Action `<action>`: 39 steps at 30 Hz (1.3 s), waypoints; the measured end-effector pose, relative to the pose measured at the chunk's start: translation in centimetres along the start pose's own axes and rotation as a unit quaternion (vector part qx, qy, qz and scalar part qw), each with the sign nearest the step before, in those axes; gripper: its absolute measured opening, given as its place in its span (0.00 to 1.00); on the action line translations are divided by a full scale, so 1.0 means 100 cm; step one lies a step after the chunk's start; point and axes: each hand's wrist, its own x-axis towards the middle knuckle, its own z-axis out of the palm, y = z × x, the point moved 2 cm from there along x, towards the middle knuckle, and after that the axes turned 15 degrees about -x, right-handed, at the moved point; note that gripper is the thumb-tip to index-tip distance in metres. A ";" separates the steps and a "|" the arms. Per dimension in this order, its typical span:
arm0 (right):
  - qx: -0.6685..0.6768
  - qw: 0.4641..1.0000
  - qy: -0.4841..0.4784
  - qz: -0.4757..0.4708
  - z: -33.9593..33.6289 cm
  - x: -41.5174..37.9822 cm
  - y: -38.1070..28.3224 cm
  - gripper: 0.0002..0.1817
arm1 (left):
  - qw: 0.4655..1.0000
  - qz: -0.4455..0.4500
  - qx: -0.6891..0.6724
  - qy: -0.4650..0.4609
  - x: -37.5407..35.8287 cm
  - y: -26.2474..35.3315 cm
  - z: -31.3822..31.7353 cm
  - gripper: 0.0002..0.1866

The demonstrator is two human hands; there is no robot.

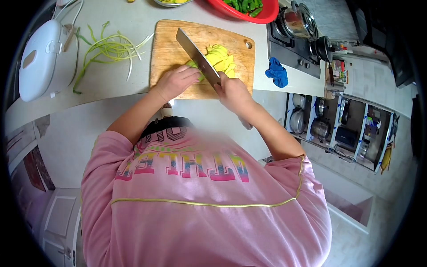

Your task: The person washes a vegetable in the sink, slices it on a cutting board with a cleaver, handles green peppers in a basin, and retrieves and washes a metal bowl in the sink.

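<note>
A wooden cutting board (169,35) lies at the counter's front edge. My right hand (235,93) is closed round the handle of a cleaver (195,54), whose broad blade slants up and left across the board. Just left of the blade, my left hand (181,81) presses with bent fingers on a green-skinned vegetable (192,64), mostly hidden by the fingers and blade. To the right of the blade is a pile of thin yellow-green slices (219,58); their kind is hard to tell.
Long green stalks (111,46) lie left of the board, beside a white appliance (42,62). A red bowl (267,17) of green peppers (244,5) stands behind. At right are a blue cloth (276,72), a stove (302,55), a pot (299,23) and an open drawer rack (331,129).
</note>
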 end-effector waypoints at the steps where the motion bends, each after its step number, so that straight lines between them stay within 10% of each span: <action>1: -0.004 1.000 0.000 0.001 0.005 0.003 -0.001 0.10 | 1.000 0.004 0.000 0.001 -0.001 0.000 0.001 0.12; 39: 0.026 1.000 0.009 -0.007 -0.004 -0.001 0.007 0.10 | 1.000 -0.015 -0.004 -0.007 -0.002 0.002 -0.003 0.13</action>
